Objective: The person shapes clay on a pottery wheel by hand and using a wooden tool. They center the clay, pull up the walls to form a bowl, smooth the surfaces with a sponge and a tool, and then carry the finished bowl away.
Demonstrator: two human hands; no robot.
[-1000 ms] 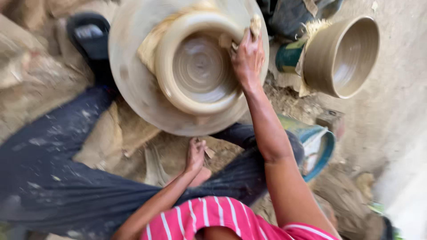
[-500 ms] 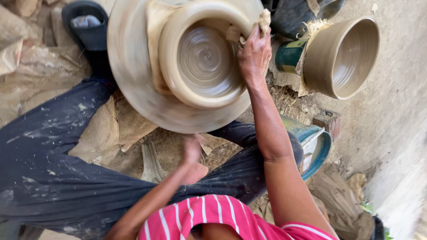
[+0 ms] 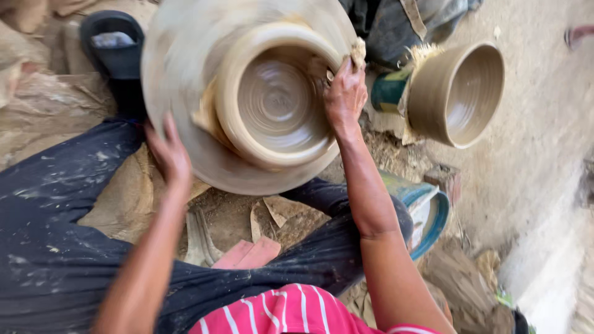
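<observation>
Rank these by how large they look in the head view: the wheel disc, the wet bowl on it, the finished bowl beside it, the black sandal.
1. Wheel disc
2. Wet bowl
3. Finished bowl, further from the camera, so only apparently smaller
4. Black sandal

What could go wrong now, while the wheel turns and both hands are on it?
1. The right hand presses a sponge on the wet bowl; too much pressure may bend its thin rim.
2. The left hand touches the edge of the spinning wheel and could scrape.
3. The finished bowl stands close; an elbow might knock it.
</observation>
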